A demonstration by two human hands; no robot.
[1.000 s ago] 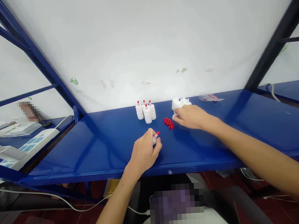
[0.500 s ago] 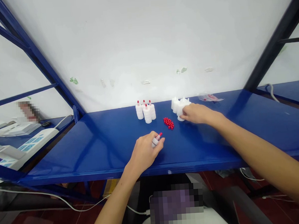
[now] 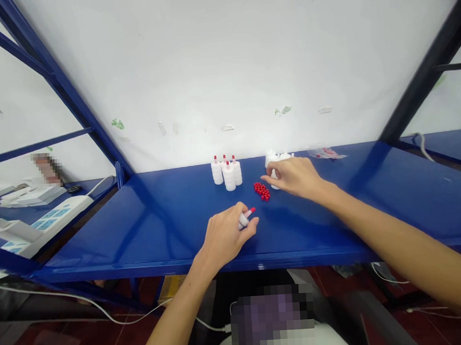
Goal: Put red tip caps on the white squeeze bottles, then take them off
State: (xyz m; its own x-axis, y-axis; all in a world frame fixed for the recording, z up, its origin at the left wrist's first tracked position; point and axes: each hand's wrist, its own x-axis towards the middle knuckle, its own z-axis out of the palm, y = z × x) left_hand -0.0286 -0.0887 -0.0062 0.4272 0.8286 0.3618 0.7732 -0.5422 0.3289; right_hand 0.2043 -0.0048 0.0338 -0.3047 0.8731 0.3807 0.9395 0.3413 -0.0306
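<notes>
My left hand [image 3: 226, 234] is wrapped around a small white squeeze bottle [image 3: 243, 221], whose red-tipped nozzle points up and right. My right hand [image 3: 295, 176] hovers between the red caps and the uncapped bottles, thumb and forefinger apart with nothing visible between them. Just left of its thumb lies a cluster of small red caps [image 3: 262, 191]. Behind its fingers stand several white bottles [image 3: 271, 159], partly hidden by the hand. Farther left, a group of white bottles with red tips [image 3: 229, 176] stands upright on the blue table [image 3: 158, 213].
A clear plastic bag with something red inside [image 3: 326, 152] lies at the back right. A white wall [image 3: 224, 63] rises behind the table. Blue frame posts [image 3: 74, 109] stand at the sides. A white power strip [image 3: 57, 217] sits at the left.
My right hand has come away from the uncapped bottles, moving left toward the red caps, and its thumb and forefinger have spread. My left hand keeps the bottle almost in place.
</notes>
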